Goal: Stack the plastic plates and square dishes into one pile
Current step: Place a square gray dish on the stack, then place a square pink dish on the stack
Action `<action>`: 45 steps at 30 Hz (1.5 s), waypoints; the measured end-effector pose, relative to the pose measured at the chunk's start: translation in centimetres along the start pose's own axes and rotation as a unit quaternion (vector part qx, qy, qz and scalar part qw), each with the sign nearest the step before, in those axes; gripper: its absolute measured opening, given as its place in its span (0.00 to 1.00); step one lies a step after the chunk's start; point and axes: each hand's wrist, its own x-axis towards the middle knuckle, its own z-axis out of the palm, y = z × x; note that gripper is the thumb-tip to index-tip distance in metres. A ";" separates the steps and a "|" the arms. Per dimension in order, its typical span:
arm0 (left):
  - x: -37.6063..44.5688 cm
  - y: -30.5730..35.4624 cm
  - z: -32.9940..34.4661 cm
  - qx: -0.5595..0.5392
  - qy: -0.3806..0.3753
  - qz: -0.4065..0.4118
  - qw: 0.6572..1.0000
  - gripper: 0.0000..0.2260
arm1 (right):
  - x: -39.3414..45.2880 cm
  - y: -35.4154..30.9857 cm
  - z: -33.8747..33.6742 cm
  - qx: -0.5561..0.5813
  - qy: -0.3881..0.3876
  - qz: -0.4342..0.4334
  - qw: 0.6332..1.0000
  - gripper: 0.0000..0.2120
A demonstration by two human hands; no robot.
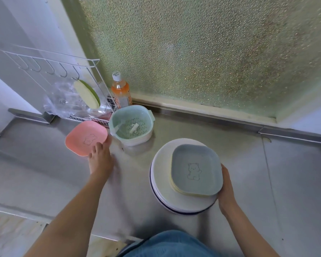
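Stainless-steel tabletop (267,182) carries the whole arrangement; positions below are given relative to the pile. Pile: round white plates (161,182) with a dark rim line, lying flat, bearing a pale yellow square dish (176,190) of which only the edge shows, and on that a blue-grey square dish (195,169) printed with a bear. Up and to the left of the pile, well apart from it, a pink square dish (86,138) is tilted, its near right edge taken by the left hand (100,158): the thumb lies on the inner face, the fingers (107,143) curl round the rim. Right hand (227,186) cups the right side of the pile, its fingers hidden behind the dishes, so their spread cannot be told; it appears to steady the stack. Between the pink dish and the pile, towards the back, stands a mint colander basket (148,115) in a white bowl, and behind that an orange bottle (120,89) beside a white wire rack (50,58). Step in hand, as judged: carrying the pink dish across to nest on the blue-grey one. Done well, it would clear the colander, arrive level with corners aligned, and be lowered rather than dropped, the right hand bracing the pile against sliding.
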 end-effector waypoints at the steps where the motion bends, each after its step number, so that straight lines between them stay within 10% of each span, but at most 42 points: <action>1: 0.2 -0.3 -0.1 0.003 0.015 0.007 1.000 0.17 | 0.1 0.1 0.0 -0.002 0.003 -0.003 1.000 0.17; 11: 2.5 -3.6 -0.3 0.121 -0.084 0.077 0.986 0.15 | 0.4 0.4 0.1 -0.014 0.019 -0.003 1.000 0.15; 23: -7.7 -1.3 1.2 -0.034 0.186 0.141 0.972 0.18 | -0.7 -1.0 0.4 -0.018 -0.014 -0.039 0.999 0.13; 35: -14.9 5.1 -0.4 -0.101 0.297 0.324 0.892 0.15 | 0.2 0.1 -0.3 -0.046 -0.044 -0.008 0.998 0.18; 40: -16.1 11.5 -2.0 -0.106 0.250 0.497 0.824 0.16 | -0.1 0.0 -0.9 -0.039 -0.066 -0.015 0.997 0.19; 45: -16.9 13.4 -1.2 -0.035 0.160 0.539 0.826 0.16 | -0.7 -0.4 -1.1 -0.006 -0.065 0.012 0.998 0.19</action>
